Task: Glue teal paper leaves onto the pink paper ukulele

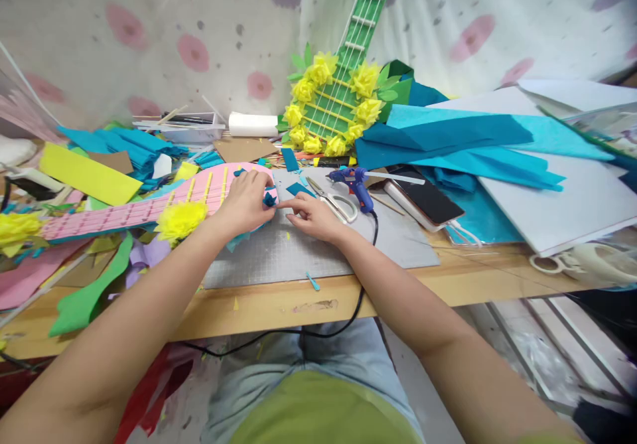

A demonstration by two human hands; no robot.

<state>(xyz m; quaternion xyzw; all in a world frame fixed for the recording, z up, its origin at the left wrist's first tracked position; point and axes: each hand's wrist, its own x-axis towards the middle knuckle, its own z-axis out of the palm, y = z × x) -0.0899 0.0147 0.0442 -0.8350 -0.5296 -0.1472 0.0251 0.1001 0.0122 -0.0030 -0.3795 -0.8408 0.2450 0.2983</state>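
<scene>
A pink paper guitar [124, 210] lies across the table's left, with a yellow paper flower [180, 220] on it. My left hand [246, 202] rests on the guitar's body, fingers closed on a small blue paper flower [269, 199] at its edge. My right hand [309, 215] lies on the grey cutting mat [298, 248], its forefinger and thumb stretched left and pinching the same blue flower. Small blue paper pieces [298, 189] lie just beyond the hands.
Scissors [334, 201] and a blue glue gun [357, 187] with a black cord lie right of my hands, then a phone [424, 202]. A green paper guitar with yellow flowers [338, 109] leans at the back. Blue crepe paper [458, 142], white boards and coloured scraps crowd the table.
</scene>
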